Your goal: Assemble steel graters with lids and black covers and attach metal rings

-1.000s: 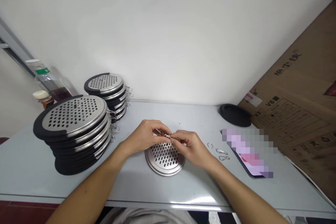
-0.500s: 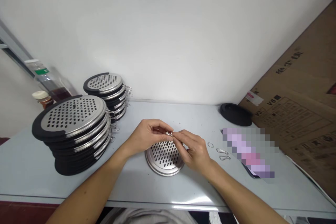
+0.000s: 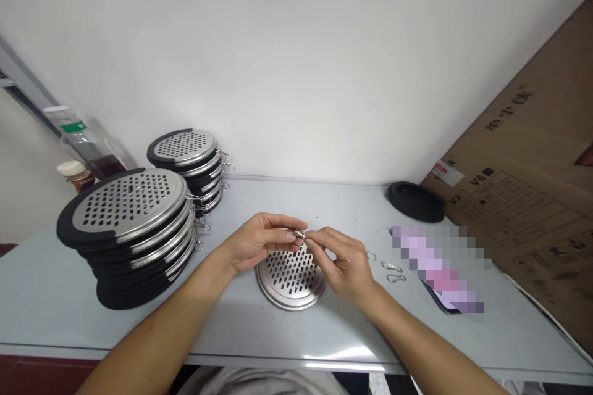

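Observation:
My left hand (image 3: 262, 241) pinches a small shiny wire ring or clip (image 3: 300, 234) between thumb and fingers. From the other side, my right hand (image 3: 340, 259) grips the same small metal piece with its fingertips. Whether it is one part or two linked together is too small to tell. Below both hands, a round perforated metal disc (image 3: 290, 293) lies flat on the table, its far edge partly hidden by the hands. Right of my right hand lie a loose metal ring (image 3: 371, 256) and two bent wire clips (image 3: 393, 273).
Two stacks of black-rimmed perforated discs, a near stack (image 3: 134, 228) and a far stack (image 3: 188, 160), stand left. Behind them are bottles (image 3: 74, 170). At right are a black rubber-like piece (image 3: 414, 202), a pixelated flat object (image 3: 440, 278) and a large cardboard box (image 3: 523, 197).
My left hand's fingers have shifted and spread slightly around the small metal piece. Both hands stay above the disc, and the other things keep their places.

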Tool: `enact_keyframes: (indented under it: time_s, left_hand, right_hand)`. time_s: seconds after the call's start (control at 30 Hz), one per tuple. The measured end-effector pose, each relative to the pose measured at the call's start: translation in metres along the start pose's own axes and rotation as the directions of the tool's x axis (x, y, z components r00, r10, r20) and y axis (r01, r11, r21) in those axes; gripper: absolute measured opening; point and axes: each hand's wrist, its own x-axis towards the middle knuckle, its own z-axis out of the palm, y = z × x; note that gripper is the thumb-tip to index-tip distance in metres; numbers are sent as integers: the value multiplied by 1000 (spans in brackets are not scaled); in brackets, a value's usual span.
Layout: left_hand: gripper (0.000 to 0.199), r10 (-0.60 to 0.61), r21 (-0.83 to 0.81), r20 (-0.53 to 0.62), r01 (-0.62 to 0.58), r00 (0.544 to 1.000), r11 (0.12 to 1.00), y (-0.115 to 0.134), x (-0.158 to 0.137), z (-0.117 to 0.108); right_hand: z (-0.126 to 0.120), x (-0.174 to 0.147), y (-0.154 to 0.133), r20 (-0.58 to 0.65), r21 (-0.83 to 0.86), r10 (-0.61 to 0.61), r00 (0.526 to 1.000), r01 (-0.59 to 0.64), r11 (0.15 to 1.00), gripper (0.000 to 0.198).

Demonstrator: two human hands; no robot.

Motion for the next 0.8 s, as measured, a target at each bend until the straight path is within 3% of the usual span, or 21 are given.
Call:
enact_keyframes:
  time_s: [0.23,0.4,0.6,0.8]
  left_hand:
    - [18,20,-1,-56,-20,998,1000,-3,2,3]
    - [15,7,39,1,-7,1000,999,-1,0,1]
    - [23,14,213,22,-19,1000,977,5,-3,0]
    - [13,92,357,15,-91,996,930,9,-6,1]
  right_hand:
    - [3,-3,8,-12,-35,-126,992,126,991,24]
    - [3,-7,14,9,-231,-254,967,249,940,29]
    - [3,-8,19,9,-276,-343,939,332,902,34]
    - [4,-9,24,53,-238,-359,932,361,902,43]
